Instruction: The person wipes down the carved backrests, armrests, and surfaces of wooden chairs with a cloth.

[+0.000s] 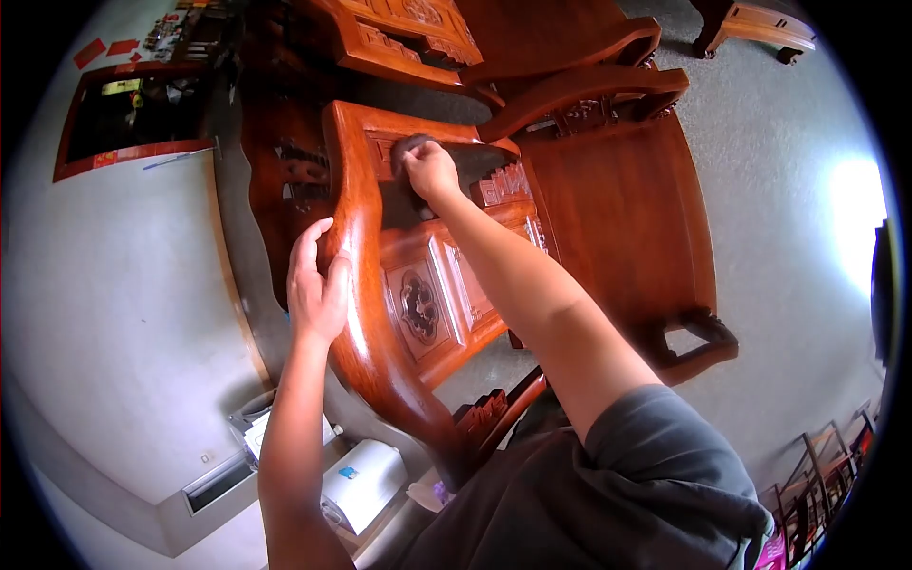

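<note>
A glossy reddish-brown wooden chair (366, 332) with a carved back panel (418, 306) stands before me. My left hand (318, 294) rests on the outer edge of its thick curved top rail, fingers spread and extended along the wood. Farther up the backrest, my right hand (432, 171) is closed on a dark brown cloth (410, 147). The cloth is bunched against the inside of the frame near the upper corner, and part of it hangs down over the gap beside the carved slat. My right fingertips are partly hidden by the cloth.
The chair's wide wooden seat (617, 237) and curved armrest (589, 95) lie to the right. Another matching chair (408, 43) stands close behind. A low wooden table (760, 28) is at the top right. Near my left arm is a white box-shaped object (366, 484).
</note>
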